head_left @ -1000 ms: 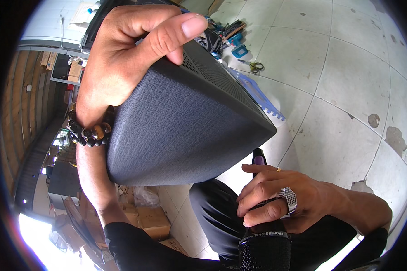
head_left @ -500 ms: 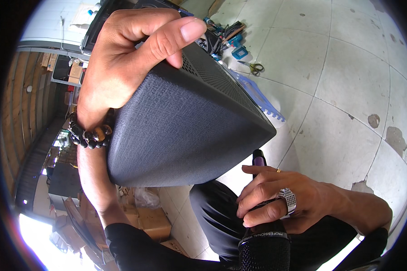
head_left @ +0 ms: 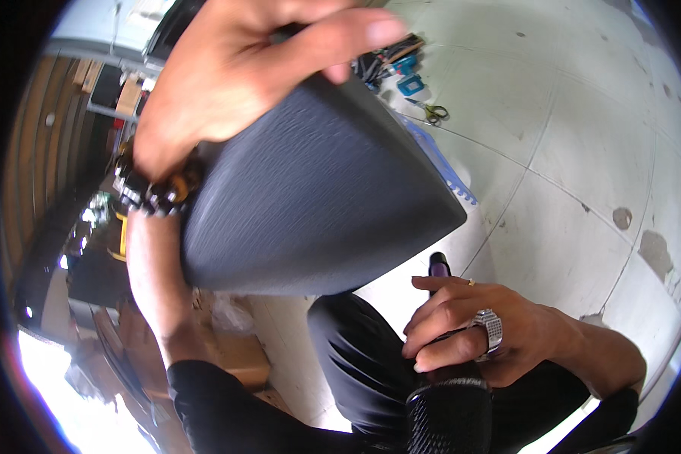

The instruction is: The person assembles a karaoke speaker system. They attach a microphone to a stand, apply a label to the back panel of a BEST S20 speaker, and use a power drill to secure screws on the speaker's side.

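A dark grey, wedge-shaped speaker [head_left: 318, 197] with a textured side panel fills the middle of the head view. My left hand [head_left: 231, 83], beaded bracelet at the wrist, is closed over its far upper end. The thumb lies along the top, and the other fingers are mostly hidden behind. Near the lower right, my right hand [head_left: 480, 325] wraps around a black wireless microphone [head_left: 450, 416]. Its mesh head points toward me, and its purple-banded tail end sticks out past my fingers. The microphone is apart from the speaker, above my black-trousered legs.
On the tiled floor beyond the speaker lie scissors [head_left: 431, 112], a teal power tool [head_left: 408, 76] with dark cables, and a blue plastic strip [head_left: 443, 163]. Cardboard boxes [head_left: 238, 359] and a clear plastic bag [head_left: 233, 314] stand at the lower left.
My left hand and the speaker's upper end have shifted up and slightly right in the view, blurred by motion; the grille now barely shows. My right hand keeps the microphone nearly in place.
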{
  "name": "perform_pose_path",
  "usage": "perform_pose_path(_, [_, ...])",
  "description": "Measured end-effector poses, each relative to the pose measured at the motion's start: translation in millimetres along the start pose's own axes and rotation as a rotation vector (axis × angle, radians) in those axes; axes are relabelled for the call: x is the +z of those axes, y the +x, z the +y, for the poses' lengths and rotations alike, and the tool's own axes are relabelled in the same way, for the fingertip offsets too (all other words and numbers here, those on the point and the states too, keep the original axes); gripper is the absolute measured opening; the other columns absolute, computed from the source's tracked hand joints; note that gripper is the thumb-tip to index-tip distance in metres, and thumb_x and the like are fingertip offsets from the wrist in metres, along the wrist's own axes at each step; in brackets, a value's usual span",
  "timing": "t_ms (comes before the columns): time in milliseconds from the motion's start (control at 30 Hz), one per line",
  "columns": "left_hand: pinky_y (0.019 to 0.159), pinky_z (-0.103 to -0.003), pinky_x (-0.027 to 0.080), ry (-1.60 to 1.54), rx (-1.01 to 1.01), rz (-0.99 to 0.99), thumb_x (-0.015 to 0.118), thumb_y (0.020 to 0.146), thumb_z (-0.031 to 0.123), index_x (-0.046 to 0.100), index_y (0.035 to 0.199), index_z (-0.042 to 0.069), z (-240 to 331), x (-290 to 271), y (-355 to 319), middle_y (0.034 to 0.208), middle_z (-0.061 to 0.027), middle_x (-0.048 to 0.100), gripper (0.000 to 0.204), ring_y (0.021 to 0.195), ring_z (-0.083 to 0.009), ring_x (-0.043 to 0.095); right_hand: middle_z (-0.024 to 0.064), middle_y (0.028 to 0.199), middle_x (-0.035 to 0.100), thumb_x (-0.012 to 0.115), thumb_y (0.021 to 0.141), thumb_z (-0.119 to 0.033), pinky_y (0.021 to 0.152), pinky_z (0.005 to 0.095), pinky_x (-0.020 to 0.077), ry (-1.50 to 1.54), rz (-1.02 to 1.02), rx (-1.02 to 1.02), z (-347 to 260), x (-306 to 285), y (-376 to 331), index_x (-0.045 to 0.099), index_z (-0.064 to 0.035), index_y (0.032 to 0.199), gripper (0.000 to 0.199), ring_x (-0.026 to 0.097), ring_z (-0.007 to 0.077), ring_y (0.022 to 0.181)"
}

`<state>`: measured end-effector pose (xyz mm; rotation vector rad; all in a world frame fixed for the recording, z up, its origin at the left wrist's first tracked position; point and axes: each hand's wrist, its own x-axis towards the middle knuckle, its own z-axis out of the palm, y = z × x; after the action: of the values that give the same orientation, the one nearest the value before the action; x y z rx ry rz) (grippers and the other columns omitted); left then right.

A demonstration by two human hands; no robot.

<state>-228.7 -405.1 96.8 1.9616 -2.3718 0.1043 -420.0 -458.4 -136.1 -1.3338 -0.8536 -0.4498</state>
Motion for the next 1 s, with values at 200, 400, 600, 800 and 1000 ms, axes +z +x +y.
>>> perform_pose_path(200, [0.037,-0.028,0.029,0.177,0.241,0.178,0.065,0.095,0.028,0.049,0.053,0.009,-16,4,-24,0.042,0.0018,0.035,0.048,0.036,-0.0096,0.031,0.0074,0.100,0.070,0.082,0.071,-0.019,0.081,0.0417,0.0548,-0.054,-0.266,0.400,-1,7,2,0.061,-0.0135,0.123,0.057,0.069,0.0315,0.089])
perform_pose_path(400, [0.047,-0.035,0.044,0.865,0.046,0.213,0.063,0.094,0.033,0.058,0.061,0.011,31,0,-56,0.055,0.0013,0.055,0.040,0.047,-0.0184,0.049,0.0096,0.105,0.071,0.086,0.067,-0.022,0.080,0.0432,0.0556,-0.204,-0.718,0.522,13,45,20,0.062,-0.0139,0.126,0.064,0.070,0.0326,0.090])
perform_pose_path(600, [0.055,-0.031,0.042,0.678,0.247,0.797,0.071,0.072,0.027,0.060,0.065,0.015,68,9,-158,0.068,-0.0002,0.054,0.018,0.071,-0.0170,0.055,0.0057,0.094,0.073,0.094,0.058,-0.031,0.071,0.0355,0.0562,-0.324,-0.603,0.489,15,71,39,0.066,-0.0140,0.111,0.063,0.071,0.0234,0.082])
perform_pose_path(800, [0.058,-0.033,0.043,-0.398,-0.130,1.066,0.075,0.084,0.025,0.068,0.074,0.007,91,112,-286,0.066,-0.0028,0.062,0.022,0.064,-0.0210,0.059,0.0028,0.095,0.072,0.096,0.056,-0.024,0.082,0.0330,0.0528,-0.471,-0.629,0.463,28,102,65,0.064,-0.0121,0.108,0.062,0.069,0.0193,0.088])
perform_pose_path(1000, [0.078,-0.038,0.051,-1.106,0.114,0.721,0.086,0.071,0.045,0.065,0.110,0.000,79,165,-340,0.109,-0.0157,0.065,0.063,0.096,-0.0307,0.064,0.0039,0.090,0.069,0.094,0.059,-0.014,0.079,0.0318,0.0532,-0.225,-0.280,0.828,48,150,87,0.066,-0.0047,0.098,0.049,0.067,0.0162,0.085])
